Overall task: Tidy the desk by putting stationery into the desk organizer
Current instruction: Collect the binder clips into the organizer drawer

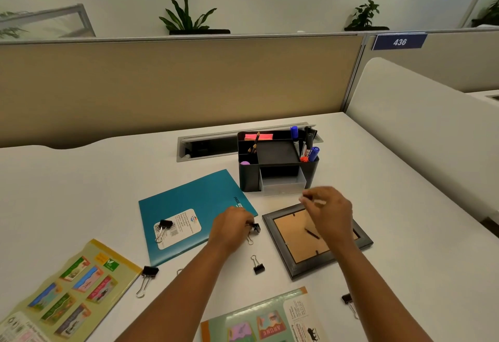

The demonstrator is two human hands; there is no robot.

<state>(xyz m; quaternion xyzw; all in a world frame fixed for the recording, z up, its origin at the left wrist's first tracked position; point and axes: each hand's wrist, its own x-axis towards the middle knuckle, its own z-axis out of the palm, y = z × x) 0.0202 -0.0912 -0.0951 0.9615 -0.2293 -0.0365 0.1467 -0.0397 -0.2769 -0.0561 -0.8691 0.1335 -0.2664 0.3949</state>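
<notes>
Left hand [232, 227]: fingers curled, tips pinched on a black binder clip [253, 229] at the teal folder's [194, 201] right edge; its wire loops hang below the fingertips. Whether the clip is lifted or resting on the desk [391, 179], cannot tell.

Right hand [328, 210]: hovers above the picture frame [318, 236], just in front of the organizer's open clear drawer [283, 183]. Fingers bent, tips drawn together; blurred, and something pale may sit between them — cannot tell what, or whether anything is held.

Step, as I judge it: gathering clips for the drawer. To do it well, pinch the clip by its black body, not the swinging wires, and carry it over the drawer's front lip before releasing.

The desk organizer [278, 163] stands behind the frame: dark, compartmented, markers [313, 152] upright at right, pencil and pink notes at back.

Loose clips remain: one on the folder's label [163, 227], one near the booklet [147, 277], one between the forearms [258, 264], one far right [348, 301].
</notes>
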